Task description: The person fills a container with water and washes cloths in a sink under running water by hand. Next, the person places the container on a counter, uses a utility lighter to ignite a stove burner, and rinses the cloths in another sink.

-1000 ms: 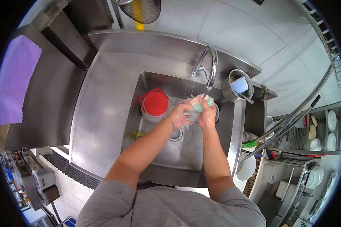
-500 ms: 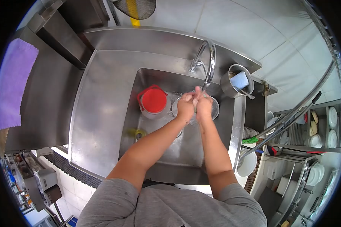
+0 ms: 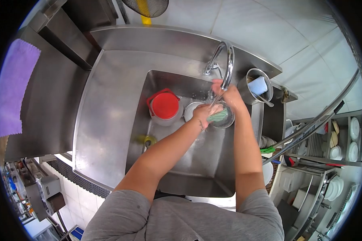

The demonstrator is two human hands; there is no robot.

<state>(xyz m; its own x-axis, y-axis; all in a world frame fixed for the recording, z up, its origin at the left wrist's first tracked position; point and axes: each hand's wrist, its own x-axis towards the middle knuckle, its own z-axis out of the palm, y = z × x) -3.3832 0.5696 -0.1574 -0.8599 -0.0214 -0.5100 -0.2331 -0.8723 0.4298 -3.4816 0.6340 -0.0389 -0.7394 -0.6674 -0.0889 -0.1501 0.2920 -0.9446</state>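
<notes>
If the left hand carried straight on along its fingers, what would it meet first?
Most likely the far rim of the round bowl, past the green item by the left hand; depth is unclear, so it might pass above, toward the right wall of the sink.

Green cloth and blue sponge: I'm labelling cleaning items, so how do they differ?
The green cloth looks crumpled, while the blue sponge looks like a neat block. The cloth is against the left hand, over the sink; the sponge sits inside the metal pot. Both are pale in colour.
</notes>
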